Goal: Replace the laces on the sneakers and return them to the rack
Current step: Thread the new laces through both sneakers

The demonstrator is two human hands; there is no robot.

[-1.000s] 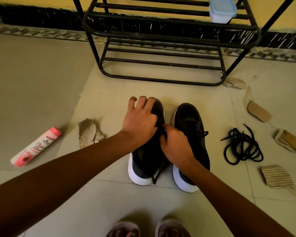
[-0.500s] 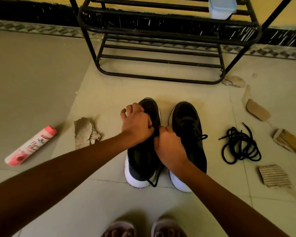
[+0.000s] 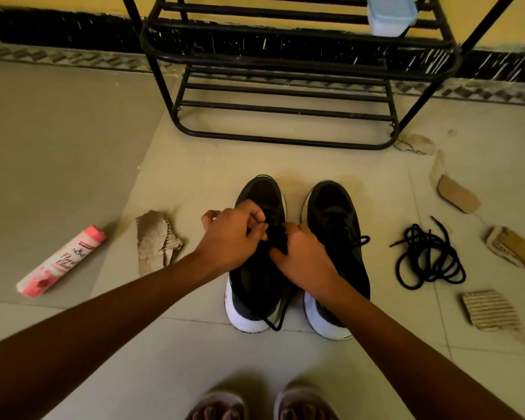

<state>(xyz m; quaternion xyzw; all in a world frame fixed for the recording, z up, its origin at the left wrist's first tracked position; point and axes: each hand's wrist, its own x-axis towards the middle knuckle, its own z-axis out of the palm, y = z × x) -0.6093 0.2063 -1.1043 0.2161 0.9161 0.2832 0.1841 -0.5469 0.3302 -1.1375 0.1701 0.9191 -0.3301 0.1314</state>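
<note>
Just before the rack (image 3: 285, 140) stand both sneakers (image 3: 334, 207). Over the left one, left hand (image 3: 231, 237) and right hand (image 3: 303, 259) pinch its lace (image 3: 278, 239) with curled fingers. Best draw both ends evenly, snug, before knotting.
</note>
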